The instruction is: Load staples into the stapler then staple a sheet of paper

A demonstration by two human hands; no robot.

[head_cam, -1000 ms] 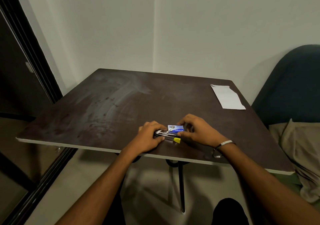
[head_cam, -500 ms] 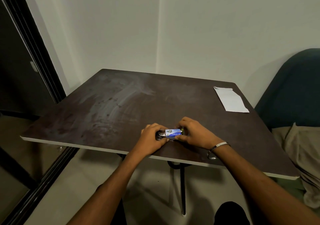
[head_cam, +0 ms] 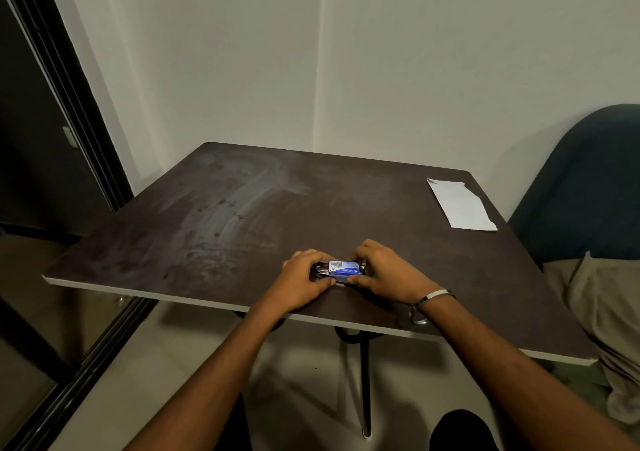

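Dark table (head_cam: 214, 215) in white-walled corner. Near front edge: left hand (head_cam: 304, 277) curled round stapler (head_cam: 320, 272), right hand (head_cam: 384, 272) pinching blue staple box (head_cam: 343, 268) against it. Folded paper (head_cam: 460, 204) at far right.

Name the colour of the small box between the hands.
Blue with white print, on the small box; head view.

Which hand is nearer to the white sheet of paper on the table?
The right hand. The paper lies far off on its side, toward the table's far right corner. The left hand is on the other side of the staple box, farther away.
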